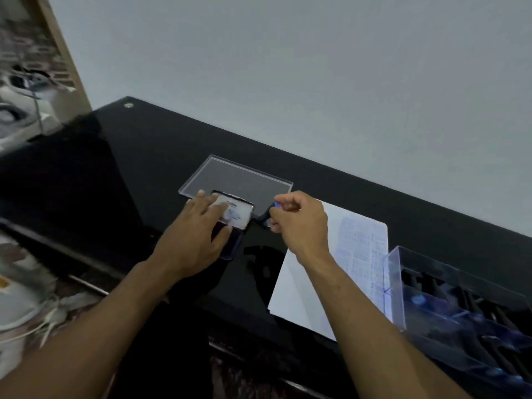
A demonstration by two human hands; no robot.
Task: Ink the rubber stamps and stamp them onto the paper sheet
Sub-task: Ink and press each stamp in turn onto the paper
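A: Black glossy table (161, 156), and the left hand (193, 237) lay flat, fingers spread, pinning the ink pad (234, 217) at mid-table.

B: The right hand (299, 223) was pinched narrow around a small rubber stamp (266, 217), I think; blur hid its shape.

A: Light, stiff little thing. It wanted a grip high on the handle, clear of the wet face.

B: The paper sheet (305, 286) lay just right, with bare room on its near half. Clear tray (431, 272) crowded the right edge; a clear lid (239, 174) sat beyond.
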